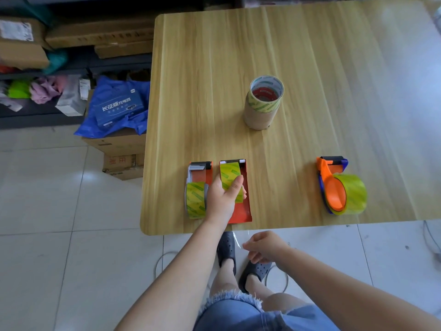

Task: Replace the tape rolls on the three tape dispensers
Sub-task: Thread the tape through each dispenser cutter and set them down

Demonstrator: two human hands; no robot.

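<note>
My left hand [223,197] grips the tape roll [230,179] sitting on the middle dispenser [241,209], thumb over the top of the roll, fingers curled round its far side. That roll is yellow-green, and its tape runs forward to the front end of the red body. My right hand [265,247] hangs off the table, below the near edge, just right of the middle dispenser; fingers are curled and seem to pinch a thin clear strip of tape [237,242], hard to tell for sure. Left dispenser [199,177] lies touching or just beside the middle dispenser on its left, red and grey, with its own yellow-green roll [195,199] at the near end. Right dispenser [331,182] lies well apart to the right of the middle dispenser, orange and blue, on its side, with a clear yellow-green roll [353,194] mounted. Stack of rolls [263,103] stands upright beyond the middle dispenser, toward the table centre; brown below, green-printed roll on top. All on the wooden table [334,68]. Left of the table, on the floor: cardboard boxes [119,149] with a blue bag [114,108] on top.
</note>
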